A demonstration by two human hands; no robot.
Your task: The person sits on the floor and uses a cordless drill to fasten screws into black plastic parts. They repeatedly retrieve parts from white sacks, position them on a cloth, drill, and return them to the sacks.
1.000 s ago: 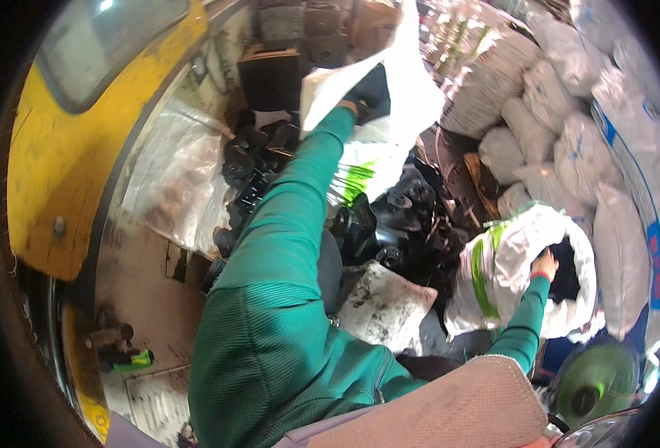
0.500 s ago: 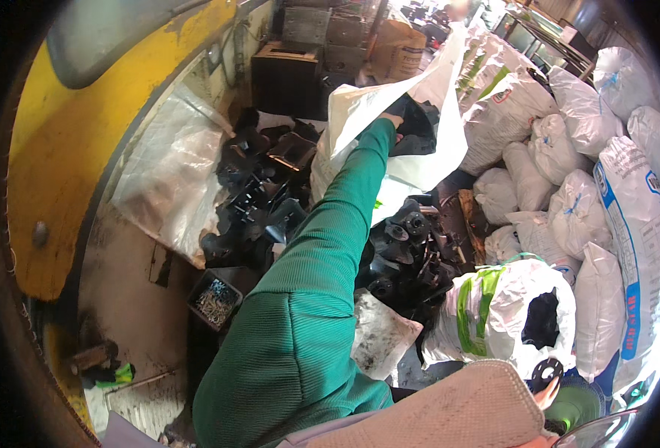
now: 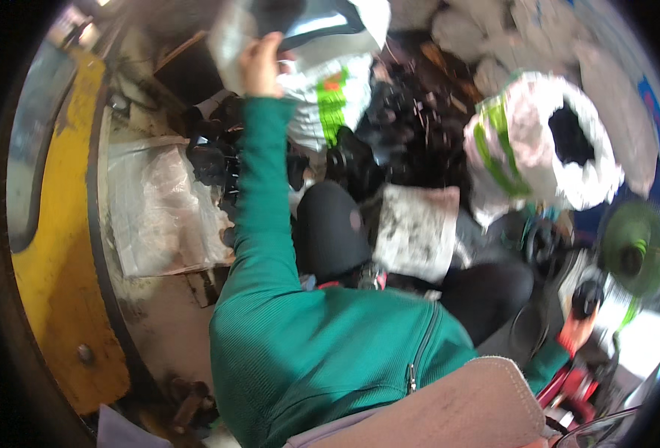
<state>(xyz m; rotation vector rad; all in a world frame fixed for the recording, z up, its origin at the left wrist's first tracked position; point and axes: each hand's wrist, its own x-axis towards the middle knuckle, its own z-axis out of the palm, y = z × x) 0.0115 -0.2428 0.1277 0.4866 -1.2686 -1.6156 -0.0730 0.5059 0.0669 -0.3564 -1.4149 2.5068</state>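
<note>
My left hand (image 3: 263, 67), blurred by motion, is at the rim of a white sack (image 3: 305, 123) with a green stripe, at the top of the view. Its fingers look bent over the edge of the plastic. Inside the sack's mouth a dark, shiny piece (image 3: 322, 28) shows. Far to the lower right, my right hand (image 3: 579, 330) is closed around a small round black part (image 3: 588, 297). That part's exact kind does not show. My legs are bent under me, with a stained white cushion-like pad (image 3: 417, 231) between the knees.
Black moulded parts (image 3: 408, 123) lie heaped beyond my knees. To the right stands another open white sack (image 3: 505, 149) with dark contents, near a green fan (image 3: 634, 250). Filled sacks (image 3: 486, 33) line the back. Plastic sheeting (image 3: 162, 209) lies beside a yellow panel (image 3: 69, 299) at left.
The view has swung down and right. My left hand has come back from deep inside the white sack to its rim. My right hand and the black part now show more fully.
</note>
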